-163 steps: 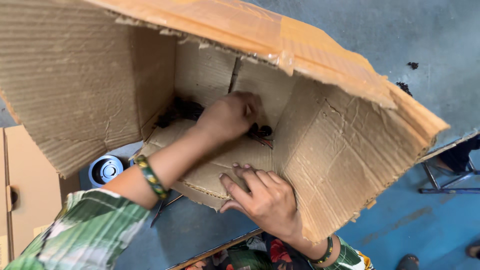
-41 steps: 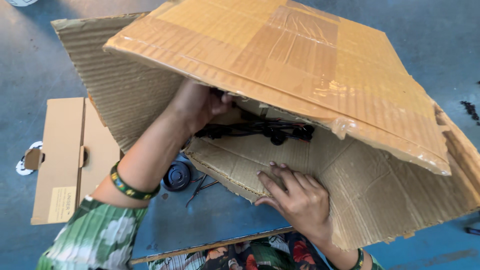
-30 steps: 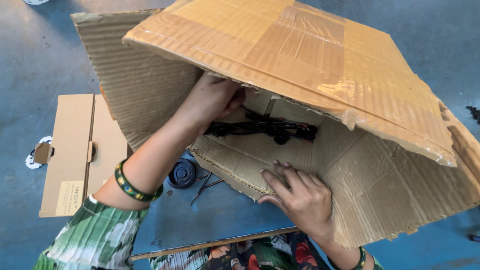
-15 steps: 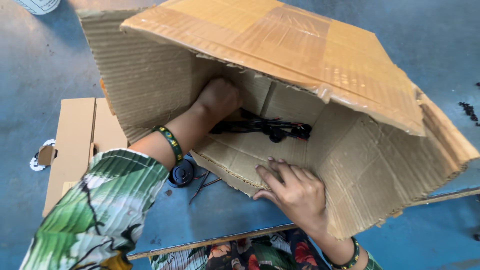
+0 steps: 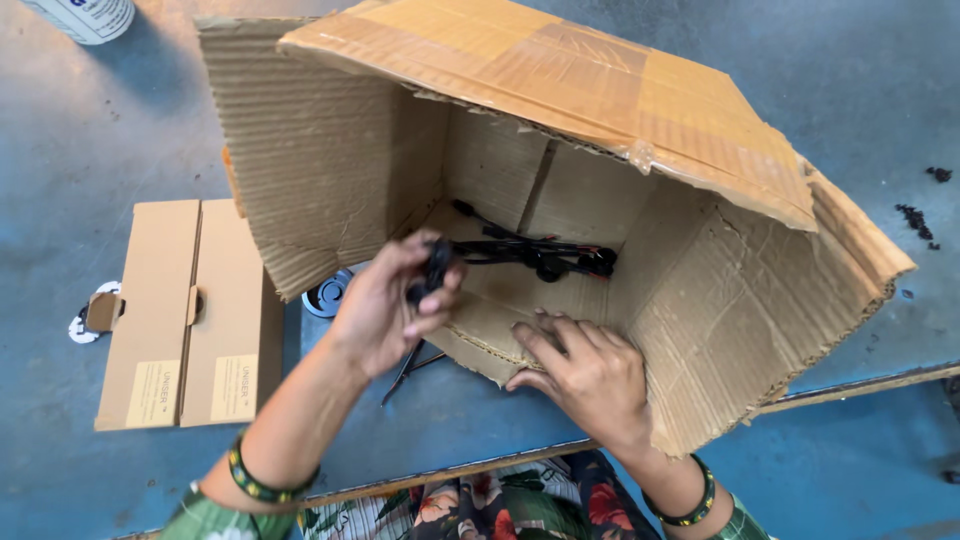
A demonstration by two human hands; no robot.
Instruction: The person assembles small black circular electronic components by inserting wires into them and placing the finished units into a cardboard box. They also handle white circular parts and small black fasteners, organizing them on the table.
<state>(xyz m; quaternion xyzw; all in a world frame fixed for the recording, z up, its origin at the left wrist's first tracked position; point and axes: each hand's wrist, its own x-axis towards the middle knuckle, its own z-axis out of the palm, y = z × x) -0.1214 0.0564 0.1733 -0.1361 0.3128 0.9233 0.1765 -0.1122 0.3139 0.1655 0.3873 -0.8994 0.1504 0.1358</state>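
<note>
Left hand (image 5: 385,305) now drawn back to the mouth of the box (image 5: 560,190), fingers pinched on a small black part (image 5: 435,268); half a second earlier reached deep inside, beside the cables. Right hand (image 5: 590,375) flat and spread on the lower flap (image 5: 490,330), holding nothing, same spot as before. Box tipped on its side on the blue desk (image 5: 120,130), opening toward the viewer, top flap raised a little higher than earlier. Bundle of black cables (image 5: 535,255) left at the back of the box, apart from the left hand. Flat carton (image 5: 185,315) on the desk to the left. Round black piece (image 5: 325,295) just under the box's left wall. White container (image 5: 85,15) at the top left corner.
</note>
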